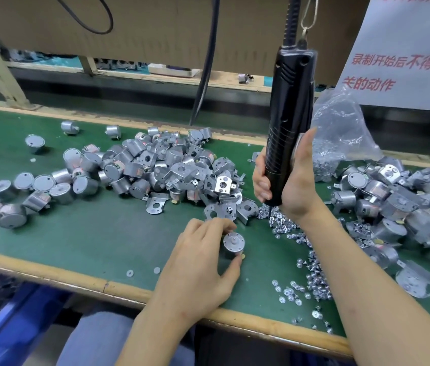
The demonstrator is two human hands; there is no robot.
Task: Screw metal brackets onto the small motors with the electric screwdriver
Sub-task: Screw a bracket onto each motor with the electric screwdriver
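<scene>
**Operator:** Where is the motor, and how does it look?

**Technician:** The motor (233, 245) stands upright on the green mat (89, 233), near the front edge of the bench. It is a short silver cylinder with a flat round top. A raised hub and a thin shaft sit at the centre of the top.

**Operator:** What are the hands doing?

**Technician:** The left hand (198, 262) pinches the motor, with fingers behind it and the thumb against its near side. The right hand (288, 180) grips the lower body of the screwdriver (288, 114). Its fingers curl round the casing and its thumb lies straight up along it.

**Operator:** Describe the screwdriver.

**Technician:** It is long and black with a ribbed casing, and it is held upright. A metal hook and a cable join it at the top. The lower end points down at a heap of screws (282, 223), just beyond the motor and to its right. The bit is too small to make out.

**Operator:** Which containers are there, and what is in them?

**Technician:** A crumpled clear plastic bag (340, 133) sits behind the right hand, with screws in its bottom. A blue bin (10, 326) sits below the bench at lower left. Its contents are dark and blurred.

**Operator:** And the loose stock?

**Technician:** The left pile (155, 165) mixes motors with flat grey brackets (155, 204). The right pile (398, 204) holds the same parts. Screws trail from the heap toward the front edge. A few washers (129, 273) lie on the mat near the left wrist.
</scene>
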